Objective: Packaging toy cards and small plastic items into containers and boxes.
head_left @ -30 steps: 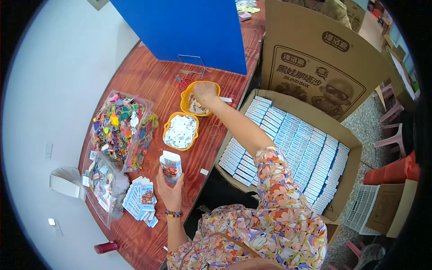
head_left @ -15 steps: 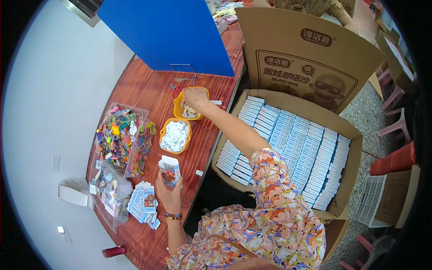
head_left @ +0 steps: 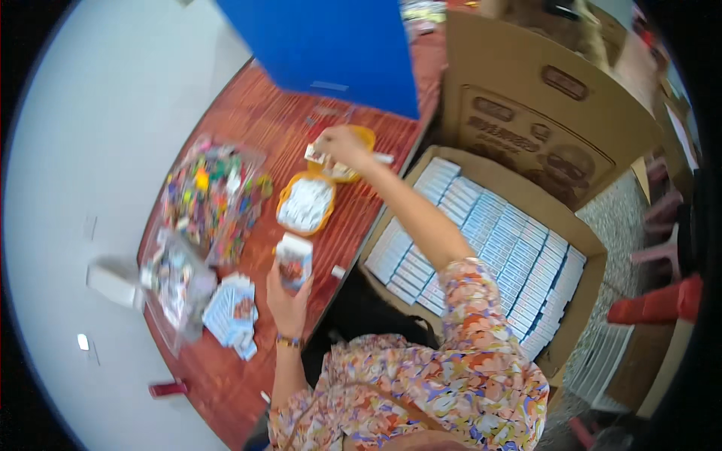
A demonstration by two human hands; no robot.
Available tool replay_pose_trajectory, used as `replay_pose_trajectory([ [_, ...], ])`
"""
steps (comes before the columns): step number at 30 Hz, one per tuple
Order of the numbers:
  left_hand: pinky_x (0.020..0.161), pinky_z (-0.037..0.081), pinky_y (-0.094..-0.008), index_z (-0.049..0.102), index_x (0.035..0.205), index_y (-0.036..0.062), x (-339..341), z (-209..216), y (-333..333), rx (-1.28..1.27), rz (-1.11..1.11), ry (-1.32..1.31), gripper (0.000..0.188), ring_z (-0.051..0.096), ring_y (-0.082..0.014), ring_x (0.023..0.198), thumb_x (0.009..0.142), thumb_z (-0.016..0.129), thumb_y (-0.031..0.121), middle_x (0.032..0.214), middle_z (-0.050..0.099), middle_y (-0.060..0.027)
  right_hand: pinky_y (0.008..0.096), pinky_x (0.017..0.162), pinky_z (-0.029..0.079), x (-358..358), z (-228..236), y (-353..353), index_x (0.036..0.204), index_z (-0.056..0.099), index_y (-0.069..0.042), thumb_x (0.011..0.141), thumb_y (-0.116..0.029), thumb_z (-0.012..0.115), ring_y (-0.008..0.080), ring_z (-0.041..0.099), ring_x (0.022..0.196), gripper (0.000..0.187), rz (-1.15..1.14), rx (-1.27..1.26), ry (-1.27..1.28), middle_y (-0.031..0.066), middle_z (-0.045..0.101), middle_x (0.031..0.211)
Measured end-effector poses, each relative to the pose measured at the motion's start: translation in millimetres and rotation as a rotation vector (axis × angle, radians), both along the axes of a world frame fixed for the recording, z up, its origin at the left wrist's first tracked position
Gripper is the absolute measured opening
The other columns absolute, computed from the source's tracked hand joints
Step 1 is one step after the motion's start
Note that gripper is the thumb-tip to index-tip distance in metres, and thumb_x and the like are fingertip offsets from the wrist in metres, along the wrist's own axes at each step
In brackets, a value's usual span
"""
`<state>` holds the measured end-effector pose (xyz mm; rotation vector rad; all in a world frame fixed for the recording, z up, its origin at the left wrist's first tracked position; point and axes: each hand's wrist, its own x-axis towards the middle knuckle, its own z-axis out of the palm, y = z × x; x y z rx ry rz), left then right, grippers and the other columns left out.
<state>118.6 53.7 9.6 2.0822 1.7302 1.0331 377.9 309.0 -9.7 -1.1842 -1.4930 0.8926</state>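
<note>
My left hand [head_left: 287, 310] is closed around a small printed box [head_left: 294, 261], upright with its white top flaps open. Over the upper yellow basket [head_left: 365, 138], my right hand [head_left: 342, 145] pinches a small pale piece with a dark patch [head_left: 314, 155]; blur hides its exact kind. Small light-coloured pieces lie in that basket. Between my hands is a second yellow basket [head_left: 331, 213], heaped with small white packets [head_left: 307, 201]. Left of my left hand, flat light-blue printed cartons [head_left: 229, 312] lie in a fanned pile on the red wooden table [head_left: 218, 387].
Clear plastic tubs hold colourful small items [head_left: 207, 199] and packets [head_left: 177, 278] along the table's left side. A blue board [head_left: 331, 49] stands at the far end. To my right, a large carton [head_left: 590, 282] holds rows of small boxes [head_left: 481, 233]. A red object [head_left: 168, 388] lies by the wall.
My right hand has risen a little from inside the upper basket and now has a small pale piece in its fingers. My left hand still holds the box. The whole view has shifted slightly.
</note>
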Motion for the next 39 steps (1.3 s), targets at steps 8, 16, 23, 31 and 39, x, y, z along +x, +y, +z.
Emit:
replay_pose_trajectory([
  [8,0.094,0.049,-0.0442,0.045,0.14,-0.0006,3,10,18,0.03,0.067,0.007,0.078,0.057,-0.0399,0.115,0.076,0.082,0.025,0.126,0.057,-0.0239,0.021,0.042,0.037,-43,93,-117,0.09,0.072,0.0,0.09,-0.021,0.069,0.0057,0.049,0.044,0.021,0.513,-0.239,0.151,0.0022,0.063,0.066],
  [16,0.093,0.05,-0.0451,0.044,0.14,-0.0003,-8,5,11,0.038,0.054,-0.041,0.08,0.057,-0.0408,0.113,0.075,0.083,0.024,0.125,0.057,-0.0243,0.0435,0.072,0.052,-88,105,-152,0.094,0.073,-0.008,0.09,-0.027,0.059,0.0321,0.069,0.08,0.023,0.414,0.166,-0.623,0.0144,0.07,0.081],
  [23,0.091,0.05,-0.0442,0.049,0.138,-0.0004,-20,-4,-5,0.047,0.08,-0.128,0.072,0.06,-0.0384,0.109,0.077,0.081,0.021,0.12,0.059,-0.0209,0.0469,0.065,0.056,-135,67,-157,0.083,0.073,-0.007,0.078,-0.014,0.063,0.0329,0.072,0.082,0.013,0.382,0.304,-0.881,0.0143,0.072,0.083],
  [31,0.091,0.048,-0.0459,0.05,0.138,0.0012,-36,-16,7,-0.04,0.152,-0.04,0.071,0.06,-0.0382,0.109,0.078,0.081,0.024,0.118,0.06,-0.0197,0.0458,0.068,0.056,-151,45,-138,0.086,0.072,-0.004,0.08,-0.017,0.064,0.0338,0.071,0.086,0.017,0.43,0.325,-0.852,0.0183,0.071,0.09],
  [39,0.09,0.049,-0.0444,0.05,0.135,0.0011,-44,-25,3,0.026,0.177,-0.127,0.07,0.059,-0.0379,0.107,0.077,0.081,0.025,0.117,0.059,-0.0202,0.0478,0.076,0.054,-152,46,-115,0.094,0.073,-0.01,0.084,-0.033,0.062,0.0361,0.069,0.089,0.028,0.582,0.426,-0.771,0.0149,0.072,0.094],
])
